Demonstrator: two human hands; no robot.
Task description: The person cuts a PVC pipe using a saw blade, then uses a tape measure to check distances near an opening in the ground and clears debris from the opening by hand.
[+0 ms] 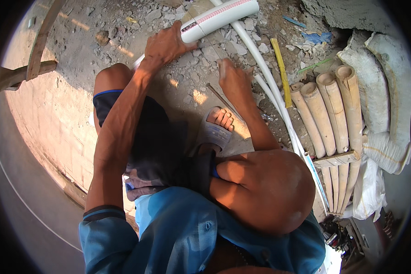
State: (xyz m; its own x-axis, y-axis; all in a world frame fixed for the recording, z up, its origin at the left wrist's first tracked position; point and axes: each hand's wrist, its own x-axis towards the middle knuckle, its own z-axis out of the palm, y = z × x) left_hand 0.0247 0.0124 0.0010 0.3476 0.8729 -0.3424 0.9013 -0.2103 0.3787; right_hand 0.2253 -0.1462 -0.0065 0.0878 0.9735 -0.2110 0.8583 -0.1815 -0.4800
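A thick white plastic pipe (223, 19) with red printed markings lies slanted at the top of the view. My left hand (165, 47) is closed over it, and a bit of white shows beyond my wrist. A thin dark strand, like a cord or wire (211, 42), crosses the pipe just right of that hand. It runs down toward my right hand (235, 77), whose fingers are curled closed at its lower end. What else those fingers hold is hidden. Below my right hand, a thin metal rod (221, 98) lies on the ground near my sandalled foot (218, 125).
Thinner white pipes (255, 50) run down to the right, beside a yellow strip (281, 71). Several bamboo poles (326, 109) and pale sacks (374, 82) stand at the right. Broken stones (153, 16) cover the ground. Wooden pieces (39, 50) jut in at upper left.
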